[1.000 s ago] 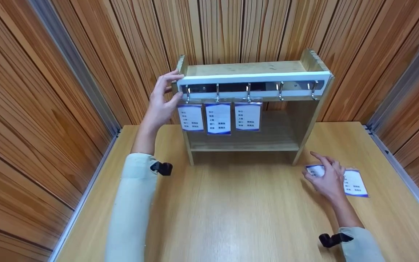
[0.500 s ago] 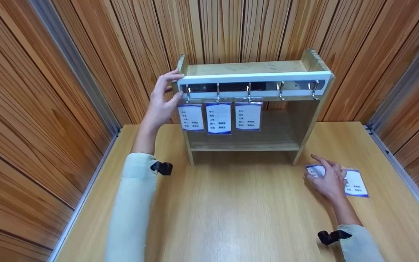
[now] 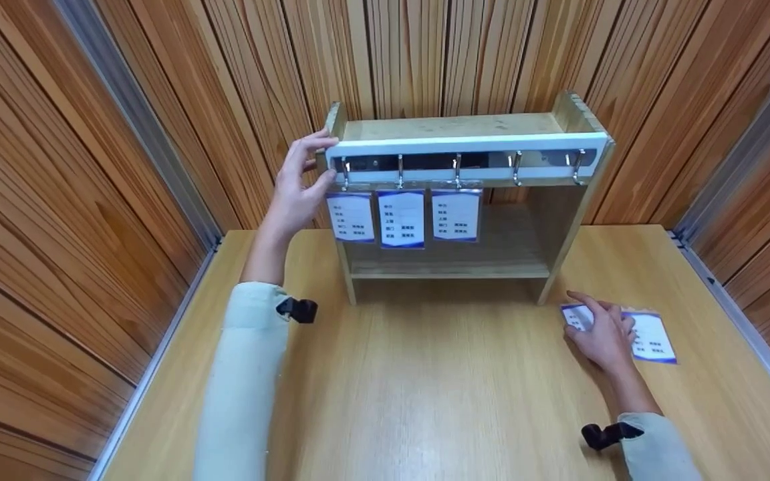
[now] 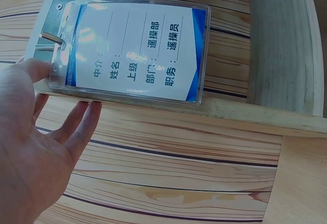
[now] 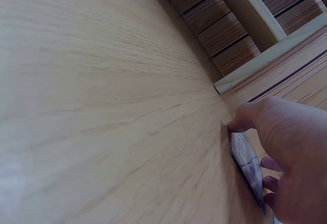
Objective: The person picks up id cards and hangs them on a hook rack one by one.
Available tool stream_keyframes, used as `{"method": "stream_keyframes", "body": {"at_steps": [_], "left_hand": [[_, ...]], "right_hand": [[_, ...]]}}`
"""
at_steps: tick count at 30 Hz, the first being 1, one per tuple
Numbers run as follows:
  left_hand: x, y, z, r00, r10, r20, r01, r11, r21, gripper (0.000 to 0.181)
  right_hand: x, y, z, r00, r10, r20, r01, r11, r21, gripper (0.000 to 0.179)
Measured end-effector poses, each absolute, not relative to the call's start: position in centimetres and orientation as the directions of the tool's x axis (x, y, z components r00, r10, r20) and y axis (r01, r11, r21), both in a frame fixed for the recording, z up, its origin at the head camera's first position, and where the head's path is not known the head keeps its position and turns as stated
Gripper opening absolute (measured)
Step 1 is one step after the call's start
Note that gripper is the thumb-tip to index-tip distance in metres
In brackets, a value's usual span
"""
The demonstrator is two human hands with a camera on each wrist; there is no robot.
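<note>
A small wooden shelf [image 3: 452, 127] has a white-framed strip along its upper front, set with several metal hooks [image 3: 517, 168]. Three name badges in clear sleeves hang from it: the left badge [image 3: 350, 217], the middle badge [image 3: 402, 218] and the right-hand badge [image 3: 456, 215]. My left hand [image 3: 301, 187] grips the shelf's upper left corner, thumb at the front beside the left badge's top. At the lower right, my right hand [image 3: 602, 337] holds a name badge [image 5: 247, 163] at the tabletop, its thumb at one edge and fingers at the opposite edge. The hand hides much of that badge.
Another name badge [image 3: 652, 337] lies on the table right of my right hand, partly covered by it. The two hooks at the right end carry no badge. Wood-panelled walls [image 3: 438, 53] close in behind and at both sides of the wooden table [image 3: 425, 374].
My right hand has lowered slightly, and its thumb and fingers have closed in on the badge beneath it. The left hand stays on the shelf corner.
</note>
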State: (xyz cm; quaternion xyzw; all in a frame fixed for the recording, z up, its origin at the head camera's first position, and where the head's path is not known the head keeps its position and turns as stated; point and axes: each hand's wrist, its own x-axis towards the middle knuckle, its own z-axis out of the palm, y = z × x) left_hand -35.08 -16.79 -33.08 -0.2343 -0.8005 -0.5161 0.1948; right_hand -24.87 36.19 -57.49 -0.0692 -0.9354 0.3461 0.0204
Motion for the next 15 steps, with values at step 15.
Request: {"method": "stream_keyframes", "body": {"at_steps": [15], "left_hand": [[-34.9,-16.9,-33.0,-0.820,0.174,0.545,0.568,0.362,0.739,0.042]], "right_hand": [[-24.8,37.2,-56.8,-0.990,0.108,-0.089,0.140,0.714,-0.686,0.089]]}}
